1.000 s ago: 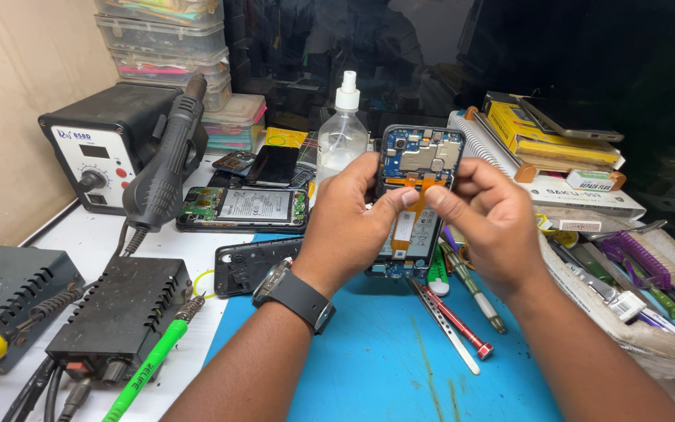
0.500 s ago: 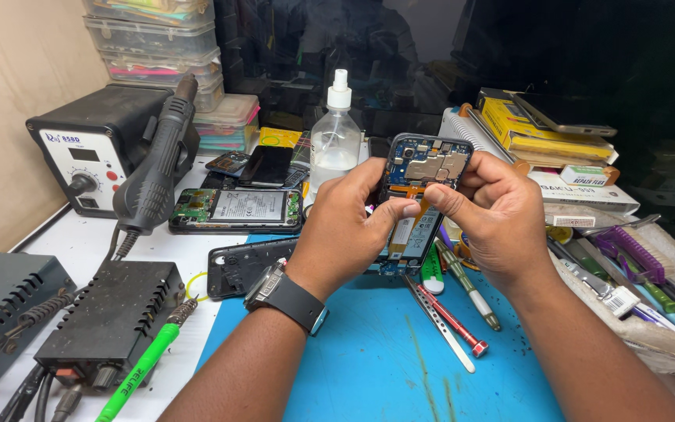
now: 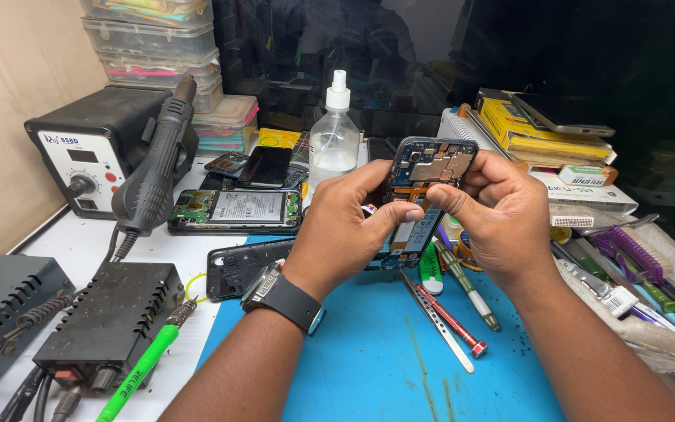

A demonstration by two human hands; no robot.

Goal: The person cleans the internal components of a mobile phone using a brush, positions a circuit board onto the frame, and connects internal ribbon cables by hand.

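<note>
Both my hands hold an opened phone (image 3: 423, 176) upright above the blue mat (image 3: 400, 359); its back is off and the boards and battery show. My left hand (image 3: 345, 227), with a black watch on the wrist, grips the phone's left side, its thumb pressed on the middle. My right hand (image 3: 501, 215) grips the right side, thumb tip meeting the left thumb over the phone's centre. The phone's lower end is partly hidden behind my left hand.
A hot-air station (image 3: 95, 148) with its handle (image 3: 154, 172) stands at left. Another opened phone (image 3: 236, 209) and a black back cover (image 3: 240, 266) lie nearby. A clear squeeze bottle (image 3: 333, 141) stands behind. Tweezers and screwdrivers (image 3: 451, 312) lie on the mat; boxes and tools crowd the right.
The view has shifted slightly and the phone sits a little lower and more to the right in it. My thumbs stay together on its middle.
</note>
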